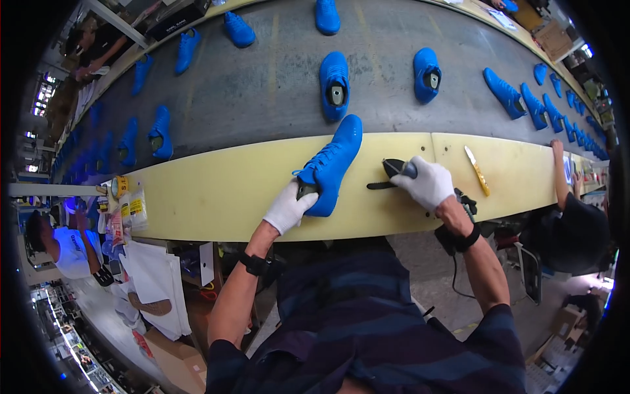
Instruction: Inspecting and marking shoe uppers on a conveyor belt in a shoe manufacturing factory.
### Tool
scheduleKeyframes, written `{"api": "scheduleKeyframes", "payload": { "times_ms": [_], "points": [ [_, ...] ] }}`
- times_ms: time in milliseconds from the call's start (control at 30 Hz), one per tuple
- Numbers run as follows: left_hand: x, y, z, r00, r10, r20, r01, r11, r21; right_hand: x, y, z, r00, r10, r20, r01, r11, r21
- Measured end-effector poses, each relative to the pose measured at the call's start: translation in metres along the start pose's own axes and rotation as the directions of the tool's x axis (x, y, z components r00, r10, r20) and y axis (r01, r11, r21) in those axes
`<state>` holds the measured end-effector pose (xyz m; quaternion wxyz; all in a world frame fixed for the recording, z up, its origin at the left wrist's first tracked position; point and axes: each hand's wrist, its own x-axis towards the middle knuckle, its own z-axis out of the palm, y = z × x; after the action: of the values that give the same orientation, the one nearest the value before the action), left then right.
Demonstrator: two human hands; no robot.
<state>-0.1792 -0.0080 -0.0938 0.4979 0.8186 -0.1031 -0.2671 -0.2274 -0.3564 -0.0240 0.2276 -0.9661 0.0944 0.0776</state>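
Note:
My left hand [289,209], in a white glove, is closed round the heel end of a blue lace-up shoe [335,165]. The shoe tilts over the bench, toe pointing up and to the right, with a dark shoe last [306,190] in its opening. On the right, my gloved right hand [428,185] grips a tool with a flat, pointed black head [394,167] and a grey-blue handle; its exact kind is unclear. Beside that head lies a short black strip [379,186]. A knife with a yellow handle [482,178] rests farther right on the bench.
Beyond the pale yellow bench [216,190] runs a grey conveyor belt [275,98] carrying many blue shoes [335,85]. A yellow tape roll [120,186] and plastic bags [134,210] sit at the bench's left end. Co-workers are at both sides, one person [567,230] close on the right.

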Motion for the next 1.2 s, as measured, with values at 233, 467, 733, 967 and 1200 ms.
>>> {"api": "scheduleKeyframes", "payload": {
  "times_ms": [233,467,733,967,1200],
  "points": [
    [-0.004,0.003,0.003,0.975,-0.156,0.16,0.196,0.942,-0.272,0.001,-0.079,0.007,0.983,-0.184,0.019,0.17,0.937,0.305],
    [-0.006,0.002,0.0,0.955,-0.247,0.163,0.284,0.918,-0.276,0.007,-0.1,0.03,0.957,-0.206,0.205,0.135,0.939,0.315],
    [-0.003,0.002,0.019,0.974,-0.225,-0.028,0.218,0.963,-0.156,0.009,-0.103,0.022,0.975,-0.142,0.171,0.085,0.95,0.3],
    [0.0,0.0,0.025,0.975,-0.22,0.014,0.22,0.965,-0.144,0.025,-0.106,0.021,0.984,-0.125,0.126,0.065,0.916,0.396],
    [-0.003,0.007,0.026,0.974,-0.228,-0.017,0.223,0.964,-0.147,0.02,-0.1,0.018,0.975,-0.153,0.16,0.085,0.925,0.37]
  ]
}}
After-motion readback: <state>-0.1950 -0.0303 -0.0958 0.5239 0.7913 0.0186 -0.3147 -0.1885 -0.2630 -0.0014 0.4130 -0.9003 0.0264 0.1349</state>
